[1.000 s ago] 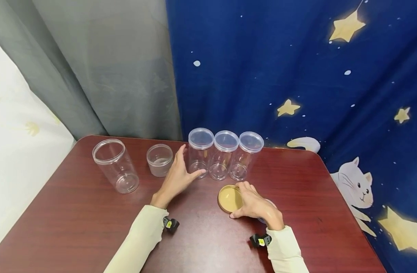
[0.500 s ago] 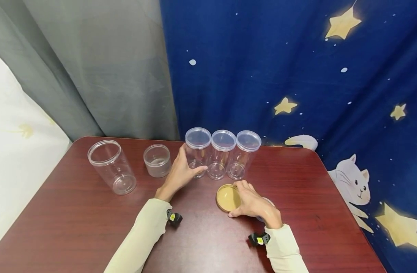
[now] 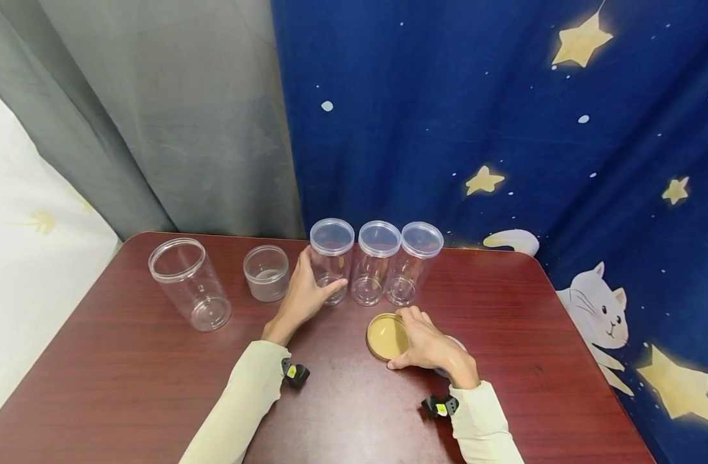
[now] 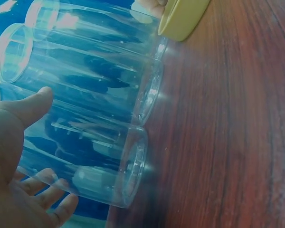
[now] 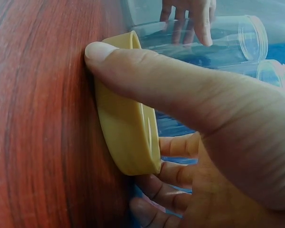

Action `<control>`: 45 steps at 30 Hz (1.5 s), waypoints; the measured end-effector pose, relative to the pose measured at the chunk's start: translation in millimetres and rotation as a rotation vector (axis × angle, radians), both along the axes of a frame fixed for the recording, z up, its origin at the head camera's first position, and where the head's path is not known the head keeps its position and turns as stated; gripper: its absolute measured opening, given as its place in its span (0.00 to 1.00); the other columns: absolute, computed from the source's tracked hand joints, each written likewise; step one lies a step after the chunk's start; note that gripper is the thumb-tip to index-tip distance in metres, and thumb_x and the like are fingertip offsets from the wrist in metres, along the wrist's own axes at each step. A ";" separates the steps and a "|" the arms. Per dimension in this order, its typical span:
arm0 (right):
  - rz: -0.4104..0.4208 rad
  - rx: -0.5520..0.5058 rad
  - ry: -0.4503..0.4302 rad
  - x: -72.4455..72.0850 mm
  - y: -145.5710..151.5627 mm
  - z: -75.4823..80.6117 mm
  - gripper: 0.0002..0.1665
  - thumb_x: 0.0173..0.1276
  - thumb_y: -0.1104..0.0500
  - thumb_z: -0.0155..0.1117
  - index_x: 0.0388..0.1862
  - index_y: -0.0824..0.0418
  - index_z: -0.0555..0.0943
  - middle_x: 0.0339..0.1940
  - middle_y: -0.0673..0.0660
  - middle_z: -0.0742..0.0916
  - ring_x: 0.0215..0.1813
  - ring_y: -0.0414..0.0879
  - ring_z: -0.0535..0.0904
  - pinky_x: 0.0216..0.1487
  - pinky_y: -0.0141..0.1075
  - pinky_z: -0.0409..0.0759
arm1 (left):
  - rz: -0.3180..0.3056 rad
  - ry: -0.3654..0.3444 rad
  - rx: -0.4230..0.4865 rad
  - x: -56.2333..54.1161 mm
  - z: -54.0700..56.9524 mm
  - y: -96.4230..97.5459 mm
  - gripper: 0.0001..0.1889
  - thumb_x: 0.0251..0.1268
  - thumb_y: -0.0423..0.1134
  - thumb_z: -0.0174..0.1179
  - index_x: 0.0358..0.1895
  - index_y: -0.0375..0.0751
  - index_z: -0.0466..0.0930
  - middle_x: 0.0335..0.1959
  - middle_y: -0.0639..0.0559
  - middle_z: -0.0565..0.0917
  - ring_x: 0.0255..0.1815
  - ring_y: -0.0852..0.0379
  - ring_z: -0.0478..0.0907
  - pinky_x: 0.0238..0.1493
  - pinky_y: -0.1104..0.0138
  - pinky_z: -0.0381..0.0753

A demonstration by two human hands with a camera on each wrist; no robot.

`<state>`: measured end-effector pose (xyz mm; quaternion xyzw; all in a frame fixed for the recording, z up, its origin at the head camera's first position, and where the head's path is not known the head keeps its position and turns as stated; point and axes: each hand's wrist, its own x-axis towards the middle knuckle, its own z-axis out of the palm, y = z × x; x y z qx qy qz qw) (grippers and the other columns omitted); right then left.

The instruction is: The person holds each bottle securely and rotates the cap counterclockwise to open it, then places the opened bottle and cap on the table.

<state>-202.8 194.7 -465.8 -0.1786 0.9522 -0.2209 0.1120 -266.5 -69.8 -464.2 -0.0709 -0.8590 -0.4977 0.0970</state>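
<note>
My left hand [image 3: 303, 293] holds the leftmost of three tall clear lidded jars [image 3: 332, 258], which stands upright. In the left wrist view its thumb lies across the jar's near side, and the other fingers show through the jar [image 4: 85, 156] behind it. My right hand [image 3: 429, 345] grips a shallow round yellow lid [image 3: 386, 336] lying on the table, open side up. The right wrist view shows the thumb on one side of the yellow lid [image 5: 126, 128] and the fingers on the other. Part of a clear round item [image 3: 457, 343] shows behind the right hand.
Two more lidded jars, a middle one [image 3: 378, 258] and a right one [image 3: 414, 264], stand side by side at the table's back. A low clear tub [image 3: 267, 280] and a large lidless clear jar [image 3: 191, 283] stand on the left. Curtains hang behind the table [image 3: 127, 374].
The leftmost lidded jar has shifted slightly left with my left hand, leaving a small gap beside the middle jar. My right hand has stayed on the yellow lid.
</note>
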 end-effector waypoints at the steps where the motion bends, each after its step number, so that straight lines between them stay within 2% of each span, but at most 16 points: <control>1: 0.003 -0.001 0.004 0.0 0.1 -0.4 0.54 0.39 0.49 0.86 0.62 0.66 0.69 0.55 0.59 0.75 0.56 0.53 0.69 0.60 0.47 0.73 | 0.000 0.005 -0.001 1.3 0.4 -0.7 0.51 0.52 0.49 0.75 0.74 0.35 0.52 0.68 0.37 0.66 0.69 0.41 0.67 0.70 0.46 0.65; 10: -0.007 -0.002 0.001 -0.3 -0.2 -0.5 0.54 0.39 0.49 0.86 0.63 0.65 0.69 0.55 0.59 0.75 0.56 0.53 0.69 0.60 0.46 0.73 | -0.010 -0.006 -0.022 13.1 1.8 -6.0 0.47 0.52 0.48 0.76 0.70 0.37 0.57 0.60 0.40 0.69 0.62 0.44 0.71 0.68 0.49 0.68; 17: -0.020 0.003 -0.002 -0.5 -1.7 -0.1 0.54 0.38 0.49 0.87 0.62 0.64 0.69 0.55 0.59 0.75 0.55 0.53 0.69 0.59 0.47 0.74 | -0.023 0.027 -0.043 23.8 5.2 -7.3 0.45 0.50 0.47 0.76 0.68 0.35 0.59 0.56 0.40 0.72 0.58 0.44 0.73 0.64 0.49 0.70; 24: -0.028 0.004 -0.010 0.2 -2.2 1.6 0.55 0.39 0.49 0.87 0.63 0.64 0.69 0.55 0.59 0.75 0.56 0.54 0.69 0.60 0.47 0.74 | -0.058 0.069 -0.040 35.7 12.0 -9.7 0.39 0.50 0.47 0.77 0.61 0.37 0.64 0.47 0.45 0.74 0.50 0.48 0.75 0.57 0.53 0.73; 27: -0.027 0.008 -0.013 0.9 -2.4 2.3 0.55 0.39 0.50 0.87 0.63 0.64 0.69 0.55 0.60 0.75 0.56 0.54 0.69 0.60 0.47 0.73 | -0.072 0.071 -0.057 40.6 18.1 -10.8 0.42 0.49 0.49 0.77 0.63 0.38 0.63 0.48 0.45 0.75 0.51 0.48 0.75 0.57 0.53 0.74; 29: -0.025 0.009 -0.016 1.3 -2.6 2.4 0.55 0.39 0.50 0.87 0.63 0.65 0.68 0.55 0.60 0.75 0.57 0.55 0.69 0.60 0.47 0.73 | -0.084 0.072 -0.072 43.9 22.7 -11.8 0.44 0.49 0.49 0.77 0.67 0.38 0.62 0.52 0.44 0.76 0.55 0.48 0.75 0.60 0.52 0.74; 34: -0.015 0.008 -0.014 1.7 -2.6 2.3 0.55 0.39 0.50 0.87 0.64 0.66 0.68 0.55 0.61 0.75 0.57 0.55 0.69 0.61 0.48 0.73 | -0.138 0.075 -0.095 51.6 33.7 -14.1 0.49 0.48 0.48 0.77 0.72 0.40 0.57 0.61 0.42 0.76 0.62 0.46 0.75 0.64 0.48 0.73; 45: -0.015 0.024 -0.001 2.2 -2.9 2.2 0.55 0.39 0.49 0.86 0.63 0.67 0.68 0.55 0.61 0.74 0.57 0.56 0.69 0.61 0.48 0.73 | -0.304 0.074 -0.112 67.5 45.1 -18.6 0.47 0.47 0.50 0.77 0.69 0.46 0.59 0.59 0.51 0.78 0.59 0.55 0.77 0.61 0.54 0.76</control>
